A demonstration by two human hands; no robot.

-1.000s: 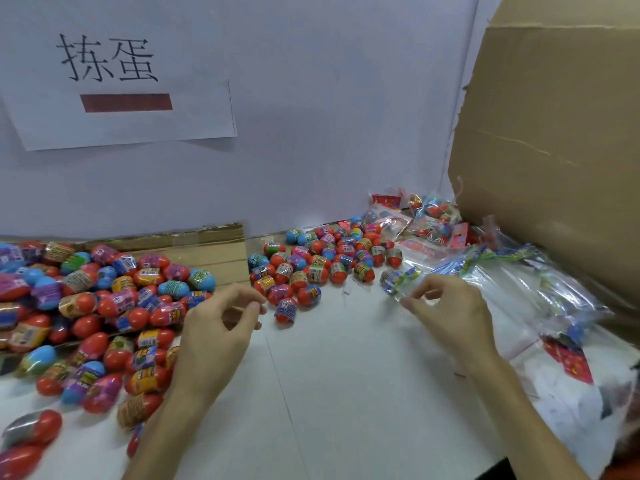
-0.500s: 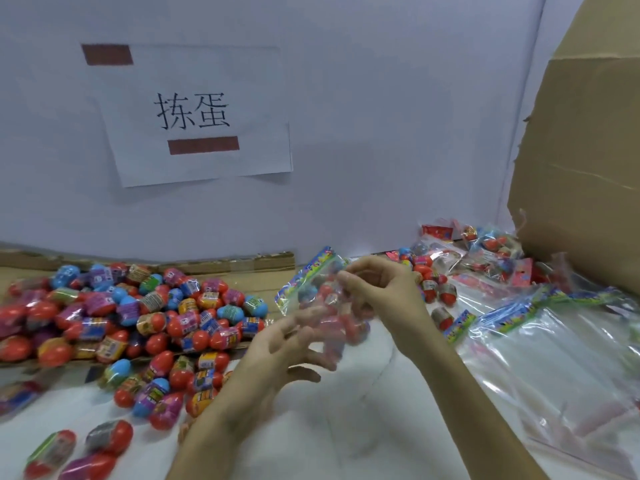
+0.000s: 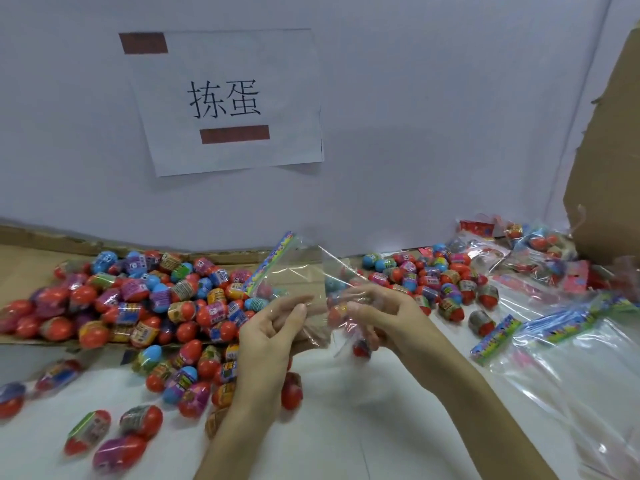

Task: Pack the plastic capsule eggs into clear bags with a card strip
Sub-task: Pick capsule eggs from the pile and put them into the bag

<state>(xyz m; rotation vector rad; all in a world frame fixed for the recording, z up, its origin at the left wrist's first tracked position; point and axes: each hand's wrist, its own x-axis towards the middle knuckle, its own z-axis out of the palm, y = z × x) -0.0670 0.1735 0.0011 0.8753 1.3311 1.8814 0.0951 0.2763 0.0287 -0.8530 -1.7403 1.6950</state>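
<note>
Head view: your left hand point(image 3: 273, 329) and right hand point(image 3: 393, 317) hold one clear bag point(image 3: 301, 282).
Both sets of fingers curl, pinching its film; the card strip point(image 3: 269, 266) stands above your left fingertips, capsule eggs point(image 3: 156, 299) heaped beyond them.

A single wide-angle view looked out from the person's head, forward and down across the worktop point(image 3: 346, 434) toward the wall point(image 3: 450, 116). It sat close. The left grip point(image 3: 273, 327) and right grip point(image 3: 384, 313) stood large at frame centre, pinching a bag point(image 3: 294, 282) between them, with the arms point(image 3: 467, 393) running down to the bottom edge. The sign point(image 3: 225, 102) hung in the upper left-centre. Eggs point(image 3: 138, 306) spread over the lower left, and a carton point(image 3: 609, 168) cut the right edge. The wall's foot crossed mid-frame, sagging at the centre.
</note>
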